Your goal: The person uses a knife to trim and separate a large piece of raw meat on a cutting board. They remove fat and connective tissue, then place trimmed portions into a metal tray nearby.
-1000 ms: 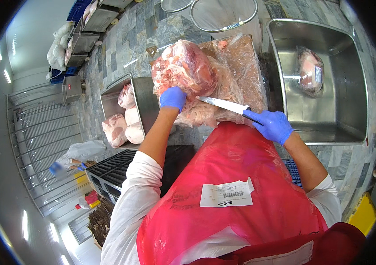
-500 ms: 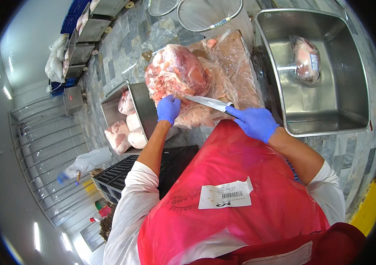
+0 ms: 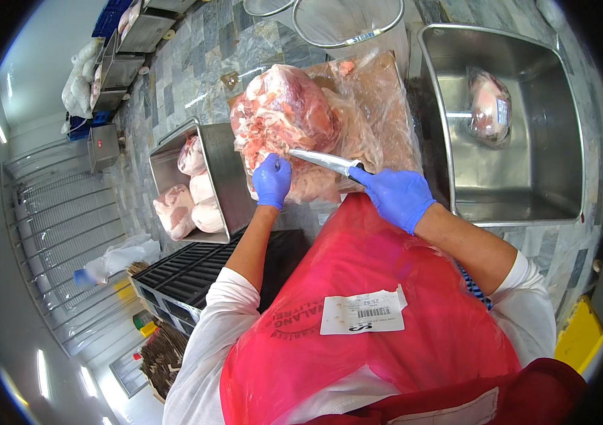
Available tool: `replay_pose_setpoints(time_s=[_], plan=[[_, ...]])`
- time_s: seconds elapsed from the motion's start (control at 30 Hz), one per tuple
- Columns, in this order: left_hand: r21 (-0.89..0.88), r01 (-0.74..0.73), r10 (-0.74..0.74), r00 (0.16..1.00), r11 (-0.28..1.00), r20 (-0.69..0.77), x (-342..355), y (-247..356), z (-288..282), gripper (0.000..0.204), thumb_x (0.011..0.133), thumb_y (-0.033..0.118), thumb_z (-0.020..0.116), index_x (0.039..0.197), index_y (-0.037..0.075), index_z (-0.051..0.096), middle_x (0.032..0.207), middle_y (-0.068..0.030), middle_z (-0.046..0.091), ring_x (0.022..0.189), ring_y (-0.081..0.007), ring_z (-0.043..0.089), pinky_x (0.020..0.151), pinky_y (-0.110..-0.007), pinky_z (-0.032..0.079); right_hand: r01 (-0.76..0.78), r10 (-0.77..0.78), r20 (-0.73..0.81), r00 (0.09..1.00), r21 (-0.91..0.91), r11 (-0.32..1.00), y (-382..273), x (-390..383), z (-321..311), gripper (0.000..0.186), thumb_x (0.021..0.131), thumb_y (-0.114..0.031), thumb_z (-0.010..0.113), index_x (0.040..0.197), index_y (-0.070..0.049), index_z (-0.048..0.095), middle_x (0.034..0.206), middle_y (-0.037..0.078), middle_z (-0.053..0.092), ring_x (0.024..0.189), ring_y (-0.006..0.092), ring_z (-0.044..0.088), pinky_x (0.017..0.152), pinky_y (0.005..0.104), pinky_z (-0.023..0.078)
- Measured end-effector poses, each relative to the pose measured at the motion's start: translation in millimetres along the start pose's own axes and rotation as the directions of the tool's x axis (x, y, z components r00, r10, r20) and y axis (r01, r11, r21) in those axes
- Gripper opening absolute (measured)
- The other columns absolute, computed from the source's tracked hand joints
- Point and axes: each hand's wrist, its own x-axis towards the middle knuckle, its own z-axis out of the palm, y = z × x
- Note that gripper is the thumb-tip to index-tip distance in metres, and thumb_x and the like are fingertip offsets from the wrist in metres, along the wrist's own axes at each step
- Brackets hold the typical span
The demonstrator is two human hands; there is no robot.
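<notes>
A large lump of pink raw meat with white fat (image 3: 283, 106) rests on loose clear plastic over a brown board (image 3: 386, 92). My left hand (image 3: 271, 185), in a blue glove, is closed on the ragged near-left edge of the meat. In my right hand (image 3: 395, 198), also gloved, is the dark handle of a knife (image 3: 326, 160). Its blade points left, its tip against the meat just above my left fingers.
A steel tub (image 3: 230, 177) at left holds several meat pieces (image 3: 172, 209). Another tub (image 3: 499, 184) at right holds one wrapped piece (image 3: 489, 106). Black crates (image 3: 191, 273), a person in white (image 3: 124, 255) and clear-lined hoops (image 3: 347, 18) surround me.
My right hand has moved leftward with the knife, bringing the blade's tip closer to my left hand. My left hand has shifted slightly down and left, still at the meat's edge.
</notes>
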Motion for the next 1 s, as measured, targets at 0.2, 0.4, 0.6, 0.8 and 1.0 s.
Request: replay_pose_setpoints(time_s=[0.2, 0.4, 0.6, 0.8, 1.0], plan=[[-0.351, 0.154, -0.105, 0.982, 0.923, 0.156, 13, -47, -2, 0.025, 0.097, 0.021, 0.066, 0.085, 0.000, 0.069, 0.072, -0.0141, 0.067, 0.066, -0.0181, 0.062, 0.066, -0.037, 0.050, 0.021, -0.022, -0.017, 1.000, -0.047, 0.999, 14, -3, -3, 0.047, 0.098, -0.020, 0.059, 0.144, -0.029, 0.059, 0.085, 0.015, 0.070, 0.074, 0.0349, 0.073, 0.062, 0.0499, 0.057], [-0.427, 0.271, -0.151, 0.944, 0.863, 0.294, 42, -45, -15, 0.029, 0.100, 0.022, 0.067, 0.086, -0.002, 0.073, 0.076, -0.0069, 0.070, 0.071, -0.0125, 0.061, 0.068, -0.033, 0.050, -0.010, 0.007, -0.058, 0.998, -0.056, 0.998, 11, -18, -19, 0.045, 0.097, -0.027, 0.066, 0.142, -0.031, 0.062, 0.085, 0.012, 0.070, 0.073, 0.0335, 0.071, 0.062, 0.0476, 0.055], [-0.599, 0.511, -0.302, 0.856, 0.616, 0.419, 49, -51, -18, 0.025, 0.099, 0.022, 0.068, 0.081, 0.004, 0.073, 0.069, -0.0002, 0.062, 0.061, -0.0087, 0.050, 0.057, -0.029, 0.040, -0.022, 0.017, -0.064, 0.998, -0.085, 0.996, -5, -25, -26, 0.043, 0.098, -0.027, 0.064, 0.141, -0.030, 0.062, 0.086, 0.013, 0.071, 0.075, 0.0341, 0.071, 0.063, 0.0483, 0.055], [-0.702, 0.563, -0.353, 0.824, 0.435, 0.443, 36, -39, -17, 0.023, 0.098, 0.020, 0.067, 0.081, 0.005, 0.071, 0.068, -0.0009, 0.061, 0.058, -0.0096, 0.051, 0.055, -0.029, 0.040, -0.067, 0.059, -0.077, 0.995, -0.098, 0.993, -19, -26, -22, 0.046, 0.096, -0.026, 0.066, 0.142, -0.033, 0.062, 0.086, 0.013, 0.071, 0.074, 0.0354, 0.070, 0.064, 0.0489, 0.056], [-0.680, 0.171, -0.070, 0.982, 0.713, 0.173, 9, -43, -3, 0.029, 0.101, 0.026, 0.065, 0.083, 0.004, 0.069, 0.069, -0.0007, 0.060, 0.054, -0.0086, 0.051, 0.053, -0.028, 0.042, -0.026, 0.032, 0.028, 0.999, -0.194, 0.981, -35, -24, -47, 0.039, 0.096, -0.027, 0.065, 0.135, -0.028, 0.067, 0.088, 0.013, 0.073, 0.077, 0.0350, 0.071, 0.065, 0.0496, 0.056]])
